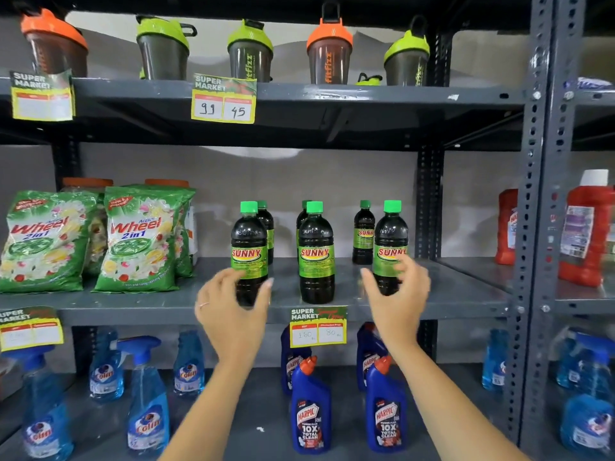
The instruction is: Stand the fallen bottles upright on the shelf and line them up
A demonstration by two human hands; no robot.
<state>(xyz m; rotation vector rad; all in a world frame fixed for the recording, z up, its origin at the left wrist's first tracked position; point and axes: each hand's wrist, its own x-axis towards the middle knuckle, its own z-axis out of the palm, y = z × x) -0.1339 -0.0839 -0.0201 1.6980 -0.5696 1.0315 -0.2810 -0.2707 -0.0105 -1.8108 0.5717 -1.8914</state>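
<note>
Several dark Sunny bottles with green caps stand upright on the grey middle shelf (459, 294), in three front-and-back pairs. My left hand (233, 314) wraps the lower part of the front left bottle (249, 241), with fingers on its left side and thumb on its right. My right hand (399, 301), slightly blurred, cups the base of the front right bottle (391, 237) with fingers spread and the thumb a little off its left side. The front middle bottle (316, 257) stands free between my hands. Back bottles (363, 231) stand behind. No bottle lies on its side.
Green Wheel detergent bags (139, 241) fill the shelf's left part. Shaker cups (329, 51) line the shelf above. Blue Harpic bottles (311, 417) and Colin sprays (146, 407) stand below. A steel upright (532, 227) bounds the right side, with red bottles (582, 234) beyond.
</note>
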